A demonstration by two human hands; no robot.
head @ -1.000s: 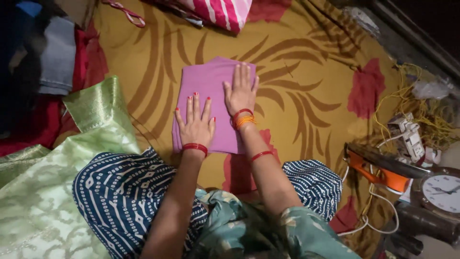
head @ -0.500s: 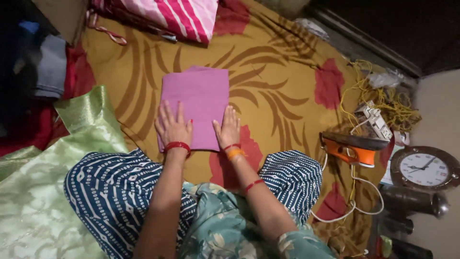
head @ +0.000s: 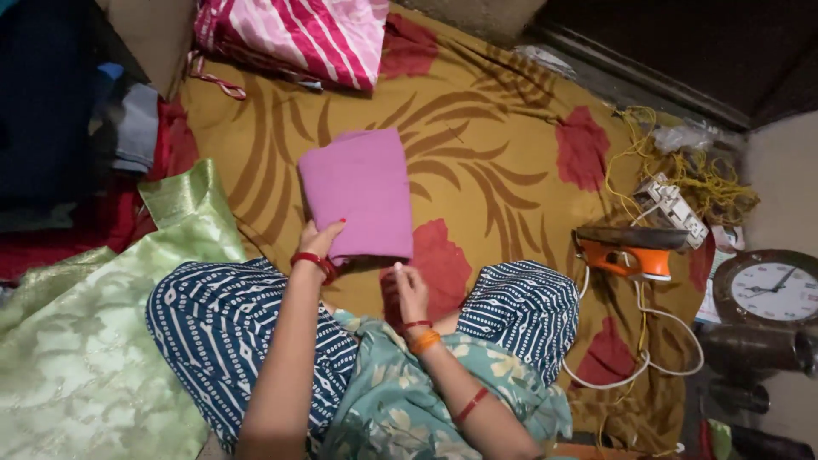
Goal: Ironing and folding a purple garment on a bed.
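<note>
A folded purple cloth lies on the mustard floral sheet in front of my knees. My left hand grips its near left corner, fingers tucked under the edge. My right hand hovers just below the cloth's near right corner, fingers loosely curled with nothing in them. Red and orange bangles ring both wrists.
Green shiny fabric is spread at my left. A pink striped folded cloth lies at the far edge. An orange clothes iron with a white cord, a tangle of yellow wires and a round clock sit at the right.
Both hands slid back from flat on the purple cloth toward me. The left now holds the near corner, and the right has come off the cloth.
</note>
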